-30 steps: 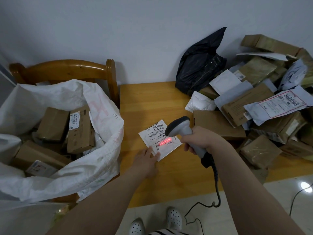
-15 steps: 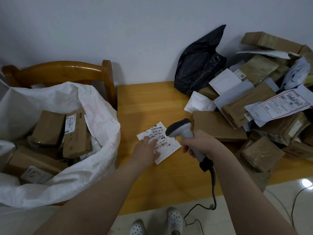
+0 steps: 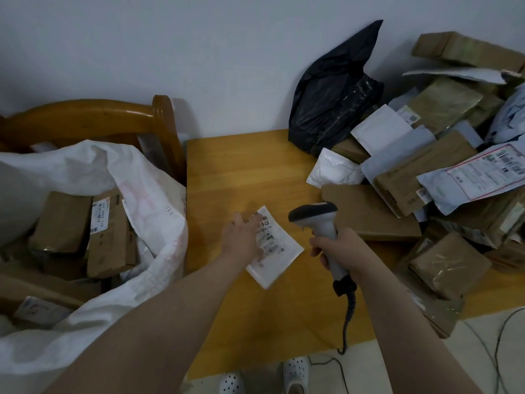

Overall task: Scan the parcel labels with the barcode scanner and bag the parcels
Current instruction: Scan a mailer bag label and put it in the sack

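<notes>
The left forearm (image 3: 159,322) and right forearm (image 3: 397,308) are bare, and white clogs (image 3: 295,373) dotted with holes show just below the table (image 3: 241,172) edge.

A plain, pale grey-white painted wall (image 3: 199,52) runs behind everything, evenly and rather dimly lit, with soft shadows on it. A honey-coloured wooden counter (image 3: 241,166) stands against the wall. Just beside the counter's left edge is a darker, glossy wooden chair with a curved top rail (image 3: 93,115) that catches a small highlight. Below lies a pale, smooth floor (image 3: 515,351).
</notes>
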